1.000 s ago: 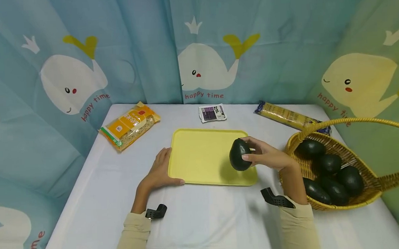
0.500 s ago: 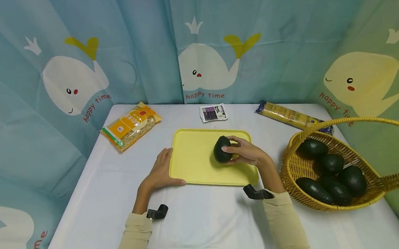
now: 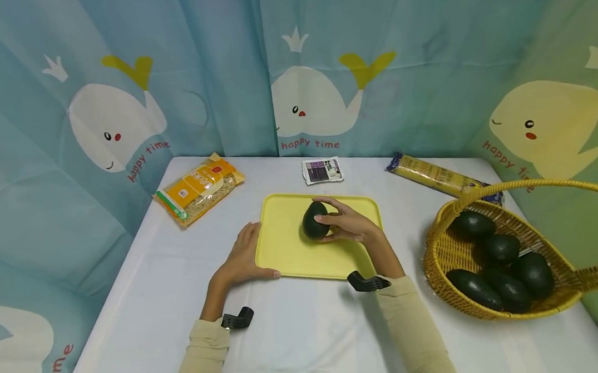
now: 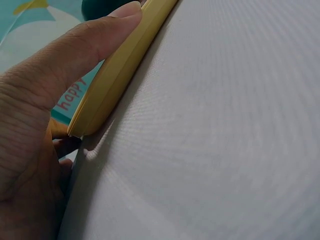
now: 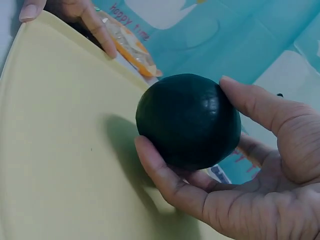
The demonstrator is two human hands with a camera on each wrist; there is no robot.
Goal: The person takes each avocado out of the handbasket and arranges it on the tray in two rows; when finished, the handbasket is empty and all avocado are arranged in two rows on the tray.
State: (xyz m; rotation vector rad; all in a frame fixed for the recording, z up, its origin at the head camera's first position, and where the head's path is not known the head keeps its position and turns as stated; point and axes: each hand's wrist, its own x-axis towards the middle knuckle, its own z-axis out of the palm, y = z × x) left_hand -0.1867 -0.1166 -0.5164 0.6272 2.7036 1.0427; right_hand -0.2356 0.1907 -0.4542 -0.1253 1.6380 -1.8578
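A dark green avocado (image 3: 315, 221) is held by my right hand (image 3: 346, 220), thumb on the near side and fingers behind it. The right wrist view shows the avocado (image 5: 187, 120) close over the yellow tray (image 5: 60, 125), its shadow falling on the tray floor. My left hand (image 3: 242, 256) grips the near left corner of the tray (image 3: 287, 254), the thumb along the front rim and the fingers at the left side. In the left wrist view the thumb (image 4: 75, 47) lies over the tray's rim (image 4: 120, 70).
To the right stands a wicker basket (image 3: 437, 258) with a tall handle and several avocados (image 3: 502, 248) inside. Along the back lie an orange bag of grains (image 3: 201, 188), a small white-and-purple packet (image 3: 322, 170) and a long yellow package (image 3: 429, 175). Printed curtains surround the white table (image 3: 295, 331).
My right hand has carried the avocado leftward and slightly back, from the tray's right side to near its middle, and lower. My left hand has stayed at the tray's corner.
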